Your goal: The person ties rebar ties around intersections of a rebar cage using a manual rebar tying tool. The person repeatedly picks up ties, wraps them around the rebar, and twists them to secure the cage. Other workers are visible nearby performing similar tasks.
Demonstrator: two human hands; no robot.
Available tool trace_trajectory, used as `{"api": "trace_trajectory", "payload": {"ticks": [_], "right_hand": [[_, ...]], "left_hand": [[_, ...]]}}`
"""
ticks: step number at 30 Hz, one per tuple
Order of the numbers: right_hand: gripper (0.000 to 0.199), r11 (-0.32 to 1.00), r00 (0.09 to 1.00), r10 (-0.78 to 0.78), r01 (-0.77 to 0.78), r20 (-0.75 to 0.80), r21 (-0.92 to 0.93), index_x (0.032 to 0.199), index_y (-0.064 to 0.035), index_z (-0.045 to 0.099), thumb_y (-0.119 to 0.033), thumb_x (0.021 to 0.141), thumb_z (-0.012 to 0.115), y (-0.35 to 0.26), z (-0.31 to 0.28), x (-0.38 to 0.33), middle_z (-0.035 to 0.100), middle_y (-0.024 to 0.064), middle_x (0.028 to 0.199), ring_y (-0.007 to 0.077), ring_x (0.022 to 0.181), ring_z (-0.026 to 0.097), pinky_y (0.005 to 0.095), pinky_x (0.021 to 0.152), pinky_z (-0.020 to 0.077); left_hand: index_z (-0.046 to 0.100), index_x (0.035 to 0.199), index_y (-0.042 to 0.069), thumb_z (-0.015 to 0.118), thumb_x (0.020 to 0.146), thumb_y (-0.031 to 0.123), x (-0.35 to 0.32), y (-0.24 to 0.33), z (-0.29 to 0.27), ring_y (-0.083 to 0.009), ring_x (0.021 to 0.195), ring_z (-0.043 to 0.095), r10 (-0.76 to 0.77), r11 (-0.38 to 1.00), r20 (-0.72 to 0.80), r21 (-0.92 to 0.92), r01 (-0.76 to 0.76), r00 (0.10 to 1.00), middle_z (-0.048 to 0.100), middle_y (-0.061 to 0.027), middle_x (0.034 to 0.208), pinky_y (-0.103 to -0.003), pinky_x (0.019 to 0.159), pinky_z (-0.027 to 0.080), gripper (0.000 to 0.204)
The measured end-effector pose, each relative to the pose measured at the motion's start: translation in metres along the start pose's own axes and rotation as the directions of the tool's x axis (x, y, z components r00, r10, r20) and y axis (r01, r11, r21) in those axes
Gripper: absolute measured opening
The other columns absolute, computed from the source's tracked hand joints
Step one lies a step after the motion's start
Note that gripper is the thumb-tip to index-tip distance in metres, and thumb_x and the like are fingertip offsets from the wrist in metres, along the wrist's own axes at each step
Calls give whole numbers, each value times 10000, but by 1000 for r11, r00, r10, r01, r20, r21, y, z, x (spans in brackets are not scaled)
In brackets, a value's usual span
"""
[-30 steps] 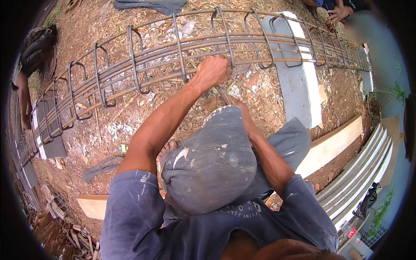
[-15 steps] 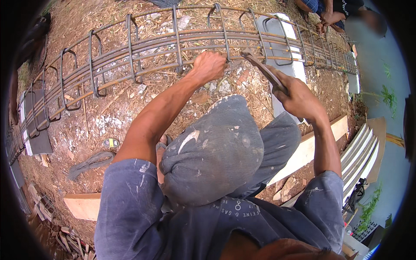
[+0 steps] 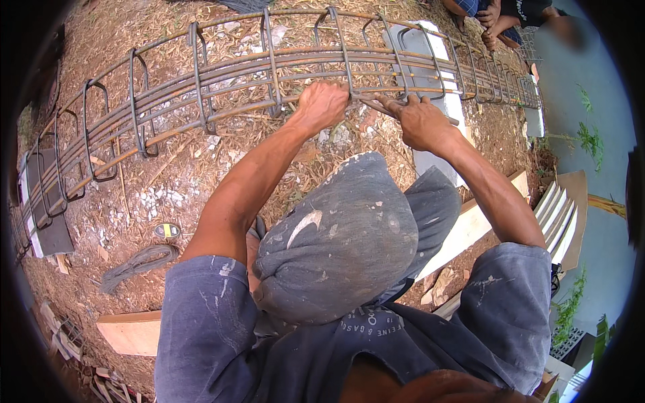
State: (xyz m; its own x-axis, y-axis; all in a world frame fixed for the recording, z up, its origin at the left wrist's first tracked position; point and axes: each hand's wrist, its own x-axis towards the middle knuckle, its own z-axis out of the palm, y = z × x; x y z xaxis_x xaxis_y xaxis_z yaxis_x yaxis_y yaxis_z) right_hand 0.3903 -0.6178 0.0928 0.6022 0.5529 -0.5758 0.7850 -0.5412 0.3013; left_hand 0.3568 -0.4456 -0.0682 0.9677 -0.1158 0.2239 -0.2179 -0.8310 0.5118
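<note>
A long rebar cage (image 3: 232,72), made of rusty lengthwise bars and square stirrups, stretches across the far side. My left hand (image 3: 324,104) is closed in a fist at its near bar, beside a stirrup (image 3: 346,57). Whatever the fingers hold is hidden behind the knuckles. My right hand (image 3: 424,124) grips a pair of metal pincers (image 3: 377,103) by the handles. The pincers lie nearly level, with their jaw end at the stirrup and near bar, right beside my left hand. A thin tie there is too small to make out.
Grey-white blocks (image 3: 430,64) lie under the cage, another (image 3: 50,208) at the left. A tape measure (image 3: 166,230) and coiled wire (image 3: 139,267) rest on the littered ground. Boards (image 3: 131,332) flank me. Another person's hands (image 3: 492,28) show at the far right, near a wall (image 3: 591,181).
My right hand has moved left and slightly up, bringing the pincers from tilted and raised to nearly level at the bar. My left hand stays at the same stirrup.
</note>
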Motion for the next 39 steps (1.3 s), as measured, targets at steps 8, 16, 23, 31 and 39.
{"api": "trace_trajectory", "payload": {"ticks": [8, 16, 23, 31, 39], "right_hand": [[424, 997, 986, 26, -37, 163, 62, 1251, 37, 537, -187, 892, 559, 1, -10, 0, 654, 185, 888, 321, 813, 668, 417, 700, 537], [446, 324, 948, 91, -316, 303, 892, 1069, 103, 572, -326, 1002, 472, -30, 67, -10, 569, 132, 693, 235, 593, 604, 389, 571, 527], [486, 105, 964, 145, -238, 222, 966, 833, 15, 653, -446, 958, 563, -39, 74, -12, 601, 102, 644, 189, 551, 571, 384, 533, 470], [765, 771, 953, 300, -211, -51, 600, 1054, 68, 621, -648, 784, 652, -23, 30, -61, 664, 190, 894, 275, 797, 645, 424, 723, 503], [461, 919, 947, 315, -288, -63, 269, 1167, 35, 559, -281, 844, 652, 0, 27, -44, 627, 255, 1082, 384, 931, 635, 453, 799, 493]], "left_hand": [[631, 918, 28, 568, 849, 219, 3, 0, -7, -293, 630, 656, -47, 999, 159, 16, 46, 986, 658, -144, 732, -416, 572, 535, 213], [628, 1009, 20, 631, 847, 250, 7, -3, -1, -329, 792, 685, -21, 997, 136, 72, 11, 991, 670, -182, 942, -439, 666, 555, 282], [613, 1083, 56, 722, 733, 205, -20, 26, -11, -311, 957, 547, 444, 888, -381, 71, -454, 811, 554, -102, 967, -463, 895, 439, 396], [657, 981, 105, 736, 550, 172, 11, 51, 12, -294, 753, 592, 508, 816, -289, -142, -561, 812, 572, -85, 817, -402, 670, 484, 443], [693, 872, 62, 672, 661, 219, 43, 76, -20, -379, 790, 637, 284, 939, 182, -251, -235, 941, 643, -201, 769, -471, 692, 511, 264]]}}
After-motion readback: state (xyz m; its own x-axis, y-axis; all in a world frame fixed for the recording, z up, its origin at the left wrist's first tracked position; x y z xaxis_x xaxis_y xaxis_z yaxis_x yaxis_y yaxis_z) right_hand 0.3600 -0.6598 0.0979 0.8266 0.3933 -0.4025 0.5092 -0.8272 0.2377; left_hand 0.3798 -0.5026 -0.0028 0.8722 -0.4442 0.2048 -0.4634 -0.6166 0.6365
